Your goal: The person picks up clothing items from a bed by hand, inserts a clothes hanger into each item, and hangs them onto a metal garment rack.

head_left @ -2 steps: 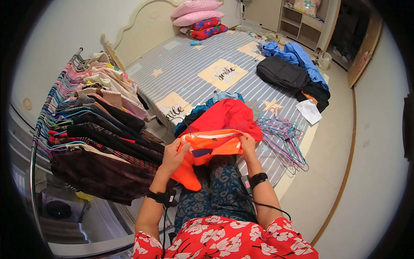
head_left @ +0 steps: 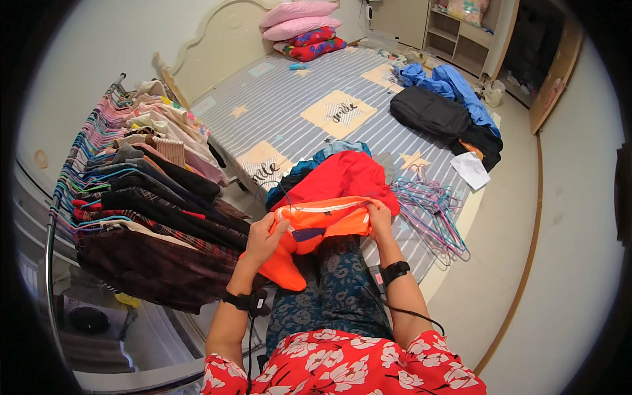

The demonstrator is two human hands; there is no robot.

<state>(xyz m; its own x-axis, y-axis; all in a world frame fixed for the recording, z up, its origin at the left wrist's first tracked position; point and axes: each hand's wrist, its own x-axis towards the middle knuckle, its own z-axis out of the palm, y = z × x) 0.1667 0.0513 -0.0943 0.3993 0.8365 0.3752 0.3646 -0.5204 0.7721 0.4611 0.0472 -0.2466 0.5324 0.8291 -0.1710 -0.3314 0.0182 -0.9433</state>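
Note:
My left hand (head_left: 264, 238) grips one side of a bright orange garment (head_left: 283, 266) with a white zip along its upper edge and a dark patch. On its other side, my right hand (head_left: 380, 220) pinches the edge near the zip's end. The cloth stretches between both hands above my knees, and one part hangs down at the left. A thin dark hook rises beside the garment near my left hand; what it belongs to is hidden. Just beyond lies a red garment (head_left: 342, 178) on a pile of blue and grey clothes (head_left: 345, 149) at the bed's edge.
Loose hangers (head_left: 434, 214) lie tangled on the bed (head_left: 263, 105) at the right. Farther back are a black bag (head_left: 429, 113), blue clothes (head_left: 454, 85) and a paper sheet (head_left: 471, 170). A full clothes rack (head_left: 51, 243) stands at the left. Pink pillows (head_left: 299, 26) are stacked at the far end.

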